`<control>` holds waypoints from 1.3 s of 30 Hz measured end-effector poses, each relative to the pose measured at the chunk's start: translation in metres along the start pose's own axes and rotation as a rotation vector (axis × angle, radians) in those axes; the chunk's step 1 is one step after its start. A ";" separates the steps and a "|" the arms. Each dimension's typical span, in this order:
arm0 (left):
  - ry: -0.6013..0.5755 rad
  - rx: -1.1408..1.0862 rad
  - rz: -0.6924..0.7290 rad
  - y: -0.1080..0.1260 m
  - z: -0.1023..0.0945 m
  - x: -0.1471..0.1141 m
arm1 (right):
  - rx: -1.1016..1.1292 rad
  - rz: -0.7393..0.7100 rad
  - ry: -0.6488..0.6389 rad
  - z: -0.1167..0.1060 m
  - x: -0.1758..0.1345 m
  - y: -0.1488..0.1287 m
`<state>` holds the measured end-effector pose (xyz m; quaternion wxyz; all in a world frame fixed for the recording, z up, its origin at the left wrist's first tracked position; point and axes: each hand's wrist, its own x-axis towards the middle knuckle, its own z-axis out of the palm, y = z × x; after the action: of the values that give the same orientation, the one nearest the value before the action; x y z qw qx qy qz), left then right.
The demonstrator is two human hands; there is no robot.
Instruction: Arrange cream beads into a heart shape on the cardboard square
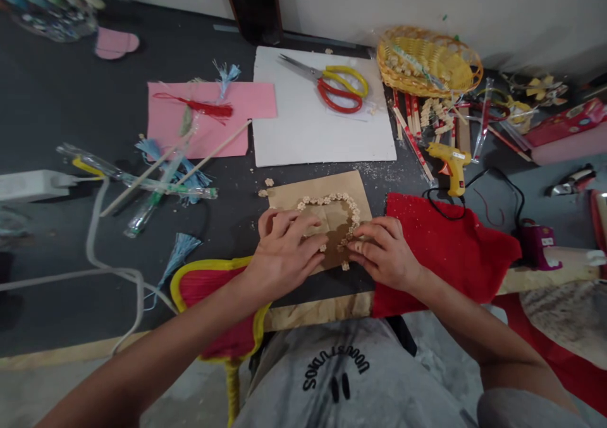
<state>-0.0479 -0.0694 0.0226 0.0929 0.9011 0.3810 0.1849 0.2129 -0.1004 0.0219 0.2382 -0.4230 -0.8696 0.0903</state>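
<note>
A brown sheet of paper (pixel 284 195) lies in front of me, with an arch of small beige flower-shaped pieces (pixel 353 212) set out on it. My left hand (pixel 287 244) rests over the paper's left side, fingers spread and apart; a loose flower piece shows by its thumb. At the right end of the arch, my right hand (pixel 386 251) has thumb and fingers pinched on one of the flower pieces, partly hidden by the fingertips. Just below that pinch sits another single piece. Two more lie on the dark table, off the paper's upper left corner.
Behind the paper, scissors (pixel 339 86) lie on a white board (pixel 303 143). A yellow glue gun (pixel 450 162) and a wicker basket (pixel 393 77) stand right. Red cloth (pixel 427 244) lies beside my right arm. Left are pink paper (pixel 258 99), tassels, sticks and a yellow-edged red fan (pixel 218 333).
</note>
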 end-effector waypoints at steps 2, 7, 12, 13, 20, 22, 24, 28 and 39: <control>-0.012 -0.007 -0.004 0.000 -0.002 0.000 | -0.026 -0.011 -0.024 0.000 0.006 0.002; -0.047 -0.003 -0.001 -0.002 -0.007 -0.001 | -0.047 -0.066 -0.135 0.003 0.017 0.006; -0.029 0.031 0.045 -0.011 -0.011 -0.002 | -0.049 -0.097 -0.125 0.007 0.020 0.009; -0.032 0.036 0.053 -0.013 -0.010 -0.002 | -0.048 -0.103 -0.111 0.008 0.020 0.010; 0.014 0.028 0.041 -0.016 0.000 -0.003 | -0.064 -0.112 -0.120 0.008 0.020 0.012; 0.027 0.028 0.047 -0.015 0.002 -0.002 | -0.056 -0.112 -0.134 0.008 0.020 0.012; 0.023 0.019 0.047 -0.014 0.002 -0.002 | -0.047 -0.111 -0.139 0.008 0.020 0.012; -0.013 0.019 0.028 -0.011 0.001 -0.001 | -0.042 -0.117 -0.102 0.010 0.019 0.012; -0.020 0.035 -0.051 -0.031 -0.018 -0.015 | -0.002 -0.073 -0.103 0.004 0.018 0.013</control>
<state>-0.0851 -0.0589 0.0260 0.0855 0.8945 0.4059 0.1665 0.2099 -0.0778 0.0197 0.1957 -0.3862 -0.8956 0.1026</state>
